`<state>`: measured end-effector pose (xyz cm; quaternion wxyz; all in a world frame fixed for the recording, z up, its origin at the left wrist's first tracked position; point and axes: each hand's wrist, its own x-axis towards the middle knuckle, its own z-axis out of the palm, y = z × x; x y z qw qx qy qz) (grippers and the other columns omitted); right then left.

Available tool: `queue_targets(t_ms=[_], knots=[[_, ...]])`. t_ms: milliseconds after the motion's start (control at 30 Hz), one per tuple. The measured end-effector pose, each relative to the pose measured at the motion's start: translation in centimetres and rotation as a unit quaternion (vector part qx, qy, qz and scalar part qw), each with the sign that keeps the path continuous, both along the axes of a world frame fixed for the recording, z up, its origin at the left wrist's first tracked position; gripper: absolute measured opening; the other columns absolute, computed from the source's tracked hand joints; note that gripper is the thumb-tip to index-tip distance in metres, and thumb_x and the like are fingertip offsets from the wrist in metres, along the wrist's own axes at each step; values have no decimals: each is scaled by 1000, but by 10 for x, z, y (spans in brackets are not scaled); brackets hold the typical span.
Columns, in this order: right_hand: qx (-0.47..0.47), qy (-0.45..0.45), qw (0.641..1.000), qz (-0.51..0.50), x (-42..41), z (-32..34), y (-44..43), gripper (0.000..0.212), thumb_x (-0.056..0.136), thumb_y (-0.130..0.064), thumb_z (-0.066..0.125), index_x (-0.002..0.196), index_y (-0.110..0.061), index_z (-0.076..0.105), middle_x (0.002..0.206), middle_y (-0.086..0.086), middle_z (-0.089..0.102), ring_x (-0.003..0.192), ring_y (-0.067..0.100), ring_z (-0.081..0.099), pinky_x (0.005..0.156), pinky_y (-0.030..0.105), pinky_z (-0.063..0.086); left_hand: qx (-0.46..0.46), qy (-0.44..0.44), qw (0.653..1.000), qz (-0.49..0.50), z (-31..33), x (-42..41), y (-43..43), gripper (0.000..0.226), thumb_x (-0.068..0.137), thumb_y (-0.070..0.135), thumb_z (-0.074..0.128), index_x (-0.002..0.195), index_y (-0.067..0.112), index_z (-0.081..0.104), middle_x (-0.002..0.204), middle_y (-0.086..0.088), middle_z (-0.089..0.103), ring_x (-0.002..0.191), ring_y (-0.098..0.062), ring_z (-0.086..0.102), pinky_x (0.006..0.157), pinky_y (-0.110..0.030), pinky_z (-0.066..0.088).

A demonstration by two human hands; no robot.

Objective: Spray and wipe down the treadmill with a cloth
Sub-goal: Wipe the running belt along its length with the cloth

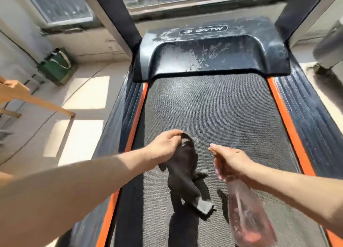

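Left hand [163,146]: over the left half of the treadmill belt [222,113], toward its near end. Fingers [173,135] curled, pinching the top edge of a dark grey cloth [183,174]. Cloth hangs straight down from that pinch, bunched and twisted, lower corner out over the middle of the belt. Cannot tell whether the corner touches the belt; shadow directly under it.

Right hand [230,159]: over the right half of the belt, level with the left hand, near it but apart. Grips the head of a pink see-through spray bottle [246,215], fingers wrapped round the neck, one finger stretched forward. Bottle body hangs below the hand toward the belt's near edge, blurred; trigger not readable. Bottle beside the cloth, not touching it.

Motor cover [213,53] at the far end of the belt: dark, streaked with whitish smears. Orange strips [138,109] along both long edges of the belt, ribbed dark side rails [306,113] outside them.

Floor at left: green bag [57,66] against the wall, wooden frame [27,96] at the picture's left edge.
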<state>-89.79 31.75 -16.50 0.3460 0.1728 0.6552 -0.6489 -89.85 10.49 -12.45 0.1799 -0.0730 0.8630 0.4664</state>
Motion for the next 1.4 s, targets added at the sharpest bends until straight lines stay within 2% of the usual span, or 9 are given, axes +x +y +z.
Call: queue_targets(t_ms=[200, 367, 500, 600, 700, 833, 1000, 1167, 1400], knots=[[-25, -53, 994, -92, 0, -36, -46, 44, 86, -63, 59, 82, -20, 70, 70, 6, 69, 62, 24, 69, 52, 28, 51, -107, 57, 980, 157, -41, -6, -74, 30, 98, 8, 45, 118, 13, 66, 118, -5, 67, 115, -23, 57, 92, -18, 36], [-43, -37, 977, -206, 22, -58, -63, 31, 92, -49, 61, 91, -19, 69, 58, 4, 60, 46, 20, 56, 53, 29, 46, -210, 197, 955, 71, -55, 6, -94, 61, 69, -21, 45, 127, -6, 53, 113, -24, 50, 106, -37, 48, 89, -19, 30], [-29, -42, 982, -180, 27, -52, -53, 45, 84, -58, 63, 92, -14, 69, 65, 8, 65, 53, 23, 63, 47, 27, 49, -370, 174, 909, -78, -92, 30, -74, 61, 89, 38, 51, 134, -2, 50, 125, -28, 50, 114, -44, 48, 101, -45, 38], [-25, -40, 987, -156, 34, -44, -45, 61, 74, -67, 62, 96, -10, 70, 78, 12, 70, 71, 25, 71, 49, 26, 51, -411, 4, 909, -66, -129, 33, -53, 88, 94, 65, 27, 153, 1, 14, 158, -27, 11, 147, -40, 9, 120, -46, 8], [-15, -33, 975, -218, 43, -44, -29, 52, 87, -61, 57, 98, -12, 69, 80, 13, 71, 74, 28, 71, 47, 24, 48, -407, 24, 911, -53, -147, 26, -26, 83, 97, 58, 24, 154, 3, 1, 161, -23, -4, 148, -39, -7, 121, -47, 1], [20, -15, 953, -302, 54, -45, 9, 53, 91, -57, 56, 65, -15, 73, 65, 9, 67, 54, 23, 66, 50, 26, 48, -313, 163, 911, -213, -155, 14, 46, 70, 98, 44, 20, 155, 9, 1, 162, -9, -10, 150, -26, -11, 117, -38, -13], [12, -24, 920, -390, 64, -53, 58, 51, 83, -62, 62, 66, -15, 73, 61, 6, 64, 47, 21, 60, 46, 26, 49, -230, 257, 806, -481, -157, 25, 142, 65, 96, 31, 35, 156, 15, 14, 164, -2, 7, 151, -19, 3, 120, -39, 1], [-61, -50, 933, -351, 57, -54, 59, 66, 70, -70, 64, 84, -6, 73, 77, 14, 70, 69, 27, 72, 45, 29, 53, -265, 263, 858, -352, -155, 10, 75, 64, 92, 28, 33, 155, 22, 22, 162, 5, 15, 149, -14, 15, 119, -37, 10], [-80, -67, 931, -351, 46, -65, -11, 55, 87, -62, 58, 79, -8, 64, 64, 13, 63, 50, 23, 60, 42, 25, 46, -345, 145, 919, -128, -152, -20, -35, 65, 98, 31, 35, 156, 13, 15, 163, 0, 3, 150, -15, -2, 123, -42, 1]])
